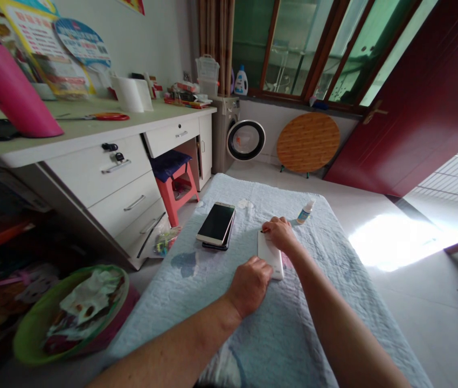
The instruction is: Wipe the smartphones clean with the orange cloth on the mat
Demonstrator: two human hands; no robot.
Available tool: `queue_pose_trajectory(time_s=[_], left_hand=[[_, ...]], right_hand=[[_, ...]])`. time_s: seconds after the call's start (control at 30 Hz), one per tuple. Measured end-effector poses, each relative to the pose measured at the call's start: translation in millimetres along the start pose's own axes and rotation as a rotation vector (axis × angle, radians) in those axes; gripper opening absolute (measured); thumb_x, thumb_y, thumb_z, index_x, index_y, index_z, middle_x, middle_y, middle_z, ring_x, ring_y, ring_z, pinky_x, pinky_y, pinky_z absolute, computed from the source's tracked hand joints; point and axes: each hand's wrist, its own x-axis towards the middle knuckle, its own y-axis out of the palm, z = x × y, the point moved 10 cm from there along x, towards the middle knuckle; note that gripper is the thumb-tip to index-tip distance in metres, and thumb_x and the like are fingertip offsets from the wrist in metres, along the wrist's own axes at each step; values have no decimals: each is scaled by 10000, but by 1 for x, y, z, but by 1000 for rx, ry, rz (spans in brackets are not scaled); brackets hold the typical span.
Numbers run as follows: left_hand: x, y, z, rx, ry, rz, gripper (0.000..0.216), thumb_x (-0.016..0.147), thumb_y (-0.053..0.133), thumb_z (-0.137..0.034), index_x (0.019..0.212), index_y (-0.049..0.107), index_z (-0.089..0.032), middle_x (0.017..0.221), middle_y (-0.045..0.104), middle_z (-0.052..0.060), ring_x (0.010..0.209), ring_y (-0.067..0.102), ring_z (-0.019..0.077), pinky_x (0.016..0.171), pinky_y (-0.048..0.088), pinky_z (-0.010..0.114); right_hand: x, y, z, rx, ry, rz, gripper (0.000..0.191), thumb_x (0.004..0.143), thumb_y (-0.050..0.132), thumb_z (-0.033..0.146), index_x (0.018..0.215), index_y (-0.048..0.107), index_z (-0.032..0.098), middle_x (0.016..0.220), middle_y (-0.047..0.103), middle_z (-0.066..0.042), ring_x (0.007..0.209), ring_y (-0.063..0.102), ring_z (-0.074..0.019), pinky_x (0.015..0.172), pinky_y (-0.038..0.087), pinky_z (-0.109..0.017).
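A white phone (pixel 270 255) lies on the light blue quilted cover (pixel 326 296), its plain pale side up with a dark spot at the far end. My left hand (pixel 250 285) is closed, with curled fingers against the near left edge of the phone. Bent over the far end, my right hand (pixel 280 233) grips the phone there; its fingertips are partly hidden. To the left, a gold-rimmed phone (pixel 216 222) with a dark screen rests on top of a black phone (pixel 221 247). A small clear bottle (pixel 305 212) with a blue label stands beyond my right hand.
A desk (pixel 132 126) with drawers runs along the left, bearing a pink flask (pixel 11 81), a paper roll (pixel 130 94) and scissors (pixel 108 116). A waste basket (pixel 22 334) sits at lower left. Farther off are a pink stool (pixel 178 188), an open washing machine (pixel 223 116) and a round wooden board (pixel 307 141).
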Motion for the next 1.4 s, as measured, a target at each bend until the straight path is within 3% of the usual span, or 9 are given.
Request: queue_pose_trajectory(time_s=[0.27,0.63,1.07,1.4], left_hand=[[0,1,0,14,6,-15,192,929,518,-196,751,591,-190,794,616,10,834,553,179,697,435,263],[0,1,-2,5,29,3,206,943,500,-204,760,592,-187,803,613,9,829,551,171,686,430,257],[1,0,0,-43,21,18,180,924,514,-171,762,592,-170,829,630,19,874,574,180,742,459,263],[1,0,1,-58,15,9,201,935,484,-174,761,585,-180,821,621,22,861,564,178,731,456,273]], right_hand=[[-12,-3,-21,-43,96,-17,286,898,437,172,974,706,233,978,618,-86,907,488,-212,772,329,-287],[-38,-8,-28,11,214,-78,266,879,433,184,935,689,137,886,677,-101,824,592,-180,731,357,-253],[-91,-14,-12,155,235,67,249,803,469,195,896,700,171,819,715,-82,758,627,-176,614,327,-236],[-106,-18,-10,334,157,136,200,720,518,176,814,694,184,711,681,-24,655,579,-137,609,342,-216]])
